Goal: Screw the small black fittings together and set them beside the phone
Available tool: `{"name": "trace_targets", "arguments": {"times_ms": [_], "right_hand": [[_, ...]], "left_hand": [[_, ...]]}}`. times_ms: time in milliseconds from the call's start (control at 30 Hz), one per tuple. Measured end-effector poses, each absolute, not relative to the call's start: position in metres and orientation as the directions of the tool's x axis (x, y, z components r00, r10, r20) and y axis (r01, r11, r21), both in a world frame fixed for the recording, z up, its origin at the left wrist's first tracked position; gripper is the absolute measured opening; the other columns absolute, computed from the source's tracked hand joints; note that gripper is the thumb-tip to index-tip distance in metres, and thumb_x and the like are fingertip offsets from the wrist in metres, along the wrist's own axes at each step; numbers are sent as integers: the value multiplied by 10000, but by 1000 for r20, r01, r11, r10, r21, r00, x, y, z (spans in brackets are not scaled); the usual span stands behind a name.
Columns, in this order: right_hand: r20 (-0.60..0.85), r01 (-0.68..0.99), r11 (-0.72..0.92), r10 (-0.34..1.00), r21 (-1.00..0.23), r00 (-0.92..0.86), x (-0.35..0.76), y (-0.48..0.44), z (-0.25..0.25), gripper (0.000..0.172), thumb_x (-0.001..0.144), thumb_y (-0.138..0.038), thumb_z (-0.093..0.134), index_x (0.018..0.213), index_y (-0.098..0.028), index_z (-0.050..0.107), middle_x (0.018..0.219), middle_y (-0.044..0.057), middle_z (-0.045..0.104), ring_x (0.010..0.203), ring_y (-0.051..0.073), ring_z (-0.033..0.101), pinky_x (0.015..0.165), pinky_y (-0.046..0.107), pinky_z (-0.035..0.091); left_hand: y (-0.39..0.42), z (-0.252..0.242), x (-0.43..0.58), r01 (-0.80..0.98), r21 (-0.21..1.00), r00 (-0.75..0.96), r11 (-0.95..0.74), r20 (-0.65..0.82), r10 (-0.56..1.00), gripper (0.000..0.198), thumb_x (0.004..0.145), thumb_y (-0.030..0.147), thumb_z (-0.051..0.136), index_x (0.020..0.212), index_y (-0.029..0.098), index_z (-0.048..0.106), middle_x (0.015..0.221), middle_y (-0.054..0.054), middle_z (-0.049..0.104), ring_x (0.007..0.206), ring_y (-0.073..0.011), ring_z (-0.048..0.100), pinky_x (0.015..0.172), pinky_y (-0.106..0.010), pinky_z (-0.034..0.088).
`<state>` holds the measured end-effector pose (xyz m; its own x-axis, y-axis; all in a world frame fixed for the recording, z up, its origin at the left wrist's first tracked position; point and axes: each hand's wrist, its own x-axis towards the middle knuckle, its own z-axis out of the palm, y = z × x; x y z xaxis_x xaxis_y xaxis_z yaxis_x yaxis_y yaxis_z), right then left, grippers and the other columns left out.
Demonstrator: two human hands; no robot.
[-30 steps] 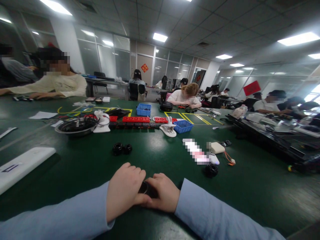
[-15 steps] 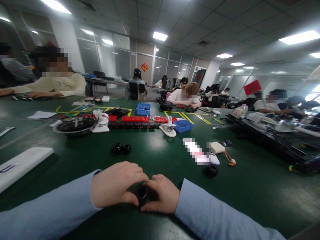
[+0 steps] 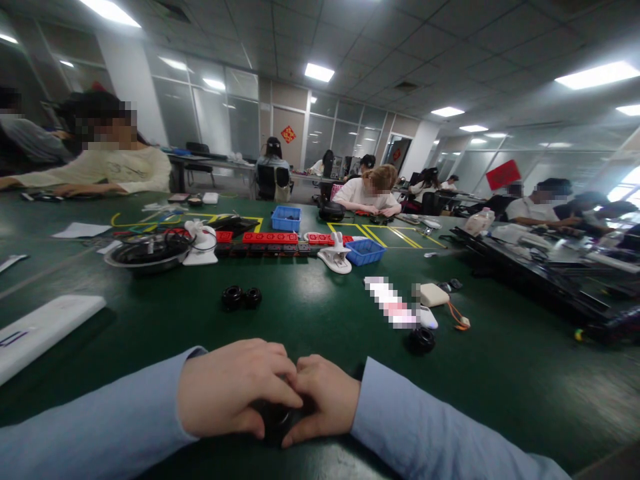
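Observation:
Both hands close around a glossy black ring-shaped part (image 3: 278, 419) low in the middle of the head view, at the green table. My left hand (image 3: 235, 387) curls over it from the left, fingers across its top and thumb at its near side. From the other side my right hand (image 3: 327, 397) grips it, thumb in front. The fingertips of the two hands meet above the part and hide much of it. A pair of similar black ring-shaped parts (image 3: 242, 298) lies farther off to the left, and another black ring-shaped part (image 3: 421, 340) to the right.
A white power bank-like box (image 3: 433, 295) with an orange cord lies right, beside a blurred-out phone-like object. Farther back are a blue basket (image 3: 366, 252), a red-and-black strip (image 3: 270, 248), a metal bowl (image 3: 130, 267) and a long white box (image 3: 53, 327). Several people sit around.
Both hands have come slightly nearer with the black ring-shaped part. The left fingers now reach farther over it, covering its hole, which showed before.

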<state>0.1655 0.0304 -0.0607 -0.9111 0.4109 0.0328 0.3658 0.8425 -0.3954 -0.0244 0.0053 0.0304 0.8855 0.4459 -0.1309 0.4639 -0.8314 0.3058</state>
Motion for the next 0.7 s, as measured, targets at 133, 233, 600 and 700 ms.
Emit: {"name": "trace_targets", "arguments": {"times_ms": [133,233,600,700], "right_hand": [[54,379,854,424,-357,-904,166,31,-63,459,629,-546,705,907,-195,604,685,-13,606,690,163,526,635,263,339],[56,387,850,433,-359,-900,166,29,-60,455,628,-539,710,908,-195,607,675,-14,602,682,161,520,628,259,334],[133,405,823,488,-398,-862,165,26,-63,471,622,-529,719,932,-191,611,695,-20,595,662,140,510,619,244,336],[115,456,801,533,-389,-838,164,25,-62,457,619,-528,721,896,-179,621,676,-17,586,651,141,509,611,244,336]], "left_hand": [[4,29,-24,472,311,881,-824,-136,453,444,662,178,761,1070,282,619,1018,5,644,952,-210,554,754,-296,401],[4,28,-23,484,310,874,-818,-138,465,436,667,174,758,1067,278,620,1015,4,649,945,-207,560,753,-296,397],[1,21,-22,558,264,828,-787,-107,551,364,659,228,773,993,275,636,942,25,648,910,-191,571,730,-285,402],[0,20,-20,605,223,795,-765,-112,596,290,663,254,770,924,242,646,905,18,644,884,-193,576,715,-292,406]]}}
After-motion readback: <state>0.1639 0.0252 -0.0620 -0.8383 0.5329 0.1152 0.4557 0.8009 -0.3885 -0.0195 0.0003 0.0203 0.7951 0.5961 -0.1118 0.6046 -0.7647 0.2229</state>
